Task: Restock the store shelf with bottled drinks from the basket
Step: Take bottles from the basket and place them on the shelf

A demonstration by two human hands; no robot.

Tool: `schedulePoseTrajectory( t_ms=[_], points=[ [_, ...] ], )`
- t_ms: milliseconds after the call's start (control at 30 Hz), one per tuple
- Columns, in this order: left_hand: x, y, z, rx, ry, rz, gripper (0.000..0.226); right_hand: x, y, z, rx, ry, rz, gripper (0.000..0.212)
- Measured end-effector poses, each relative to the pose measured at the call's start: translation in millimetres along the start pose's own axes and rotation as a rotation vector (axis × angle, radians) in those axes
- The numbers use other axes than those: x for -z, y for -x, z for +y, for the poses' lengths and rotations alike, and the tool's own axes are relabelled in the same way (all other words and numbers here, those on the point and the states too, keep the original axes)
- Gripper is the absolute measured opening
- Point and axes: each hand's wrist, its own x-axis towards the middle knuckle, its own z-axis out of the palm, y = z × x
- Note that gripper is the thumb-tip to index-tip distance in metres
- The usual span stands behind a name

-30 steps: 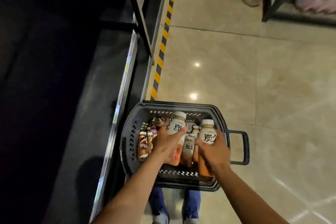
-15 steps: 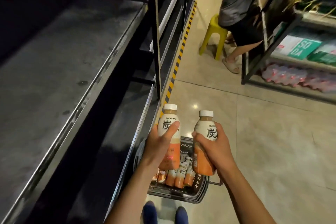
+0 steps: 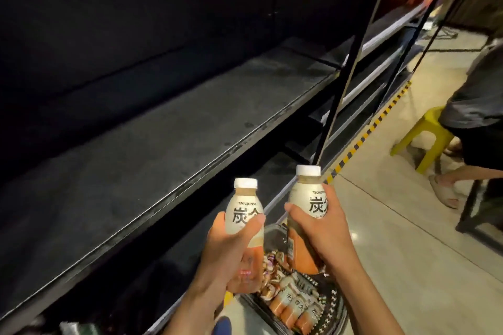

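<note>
Left hand [image 3: 228, 249] grips smooth white-capped bottle [image 3: 244, 211]; right hand [image 3: 325, 230], second bottle [image 3: 305, 197].

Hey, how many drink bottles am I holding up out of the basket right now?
2. One bottle is in the left hand, the other bottle in the right hand, both caps up above the basket. More lie in the basket, partly hidden.

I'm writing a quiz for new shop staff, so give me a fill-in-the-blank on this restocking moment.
1. The left hand and right hand each grip ____ bottle.
2. The left bottle and right bottle both have ____ caps.
3. The stool beside the aisle is ____.
4. The shelf lies on the person's ____ side.

Missing words: one; white; yellow; left.
</note>
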Motion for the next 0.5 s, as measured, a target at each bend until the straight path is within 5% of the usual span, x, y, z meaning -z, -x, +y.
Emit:
schedulePoseTrajectory(
  t_ms=[500],
  points=[
    [199,206,-23,-0.308,0.51,0.585,0.06,-179,166,-116,0.258,-0.128,-0.813,0.045]
  ],
)
